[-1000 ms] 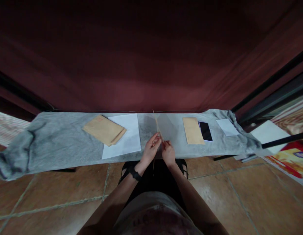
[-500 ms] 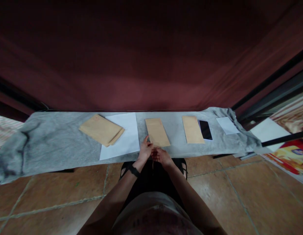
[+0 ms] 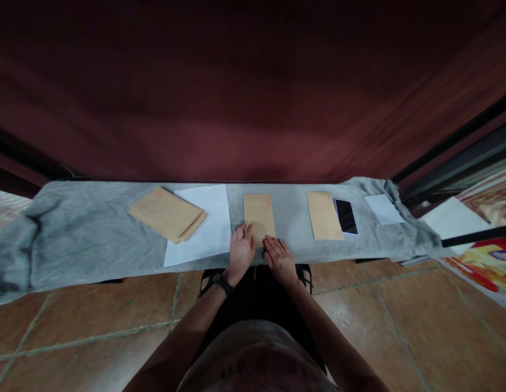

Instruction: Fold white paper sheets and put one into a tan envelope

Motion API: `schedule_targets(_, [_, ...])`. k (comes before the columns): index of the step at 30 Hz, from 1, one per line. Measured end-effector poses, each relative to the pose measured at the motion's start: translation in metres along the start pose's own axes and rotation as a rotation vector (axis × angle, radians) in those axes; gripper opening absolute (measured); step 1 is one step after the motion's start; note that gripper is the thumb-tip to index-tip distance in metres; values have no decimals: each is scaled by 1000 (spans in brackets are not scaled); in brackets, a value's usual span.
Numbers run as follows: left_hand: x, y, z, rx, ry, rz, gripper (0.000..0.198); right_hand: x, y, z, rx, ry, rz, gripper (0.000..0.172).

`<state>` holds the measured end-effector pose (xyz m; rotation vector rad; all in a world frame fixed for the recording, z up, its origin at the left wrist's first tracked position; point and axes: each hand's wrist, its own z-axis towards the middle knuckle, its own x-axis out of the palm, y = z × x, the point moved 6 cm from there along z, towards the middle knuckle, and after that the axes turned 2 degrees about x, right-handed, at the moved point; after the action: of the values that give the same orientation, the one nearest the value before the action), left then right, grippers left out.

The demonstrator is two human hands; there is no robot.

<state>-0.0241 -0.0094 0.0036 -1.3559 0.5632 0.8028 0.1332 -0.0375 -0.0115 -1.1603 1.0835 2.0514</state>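
My left hand (image 3: 241, 253) and right hand (image 3: 281, 262), fingers extended, gripping nothing, touch this rectangular brown paper envelope (image 3: 258, 211): laid flat; whether sealed, I can't tell.

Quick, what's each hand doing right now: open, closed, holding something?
Left hand: open, resting at the near left edge of the middle brown envelope.
Right hand: open, resting at its near right corner.

Both hands (image 3: 241, 254) (image 3: 281, 262) have parted, the middle envelope (image 3: 258, 211) lying straighter.
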Motion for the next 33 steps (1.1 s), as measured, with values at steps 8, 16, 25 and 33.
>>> schedule_targets(8, [43,-19,43,264,212,185,56,4,-2,-1,7,-31,-5,44])
schedule_targets(16, [56,-22,94,312,224,244,63,2,-2,2,20,-40,25,45])
schedule_targets(25, [61,-20,124,364,254,272,62,2,-1,3,17,-29,16,49])
schedule_targets(33, [61,-21,128,385,264,293,60,0,0,3,23,-36,13,45])
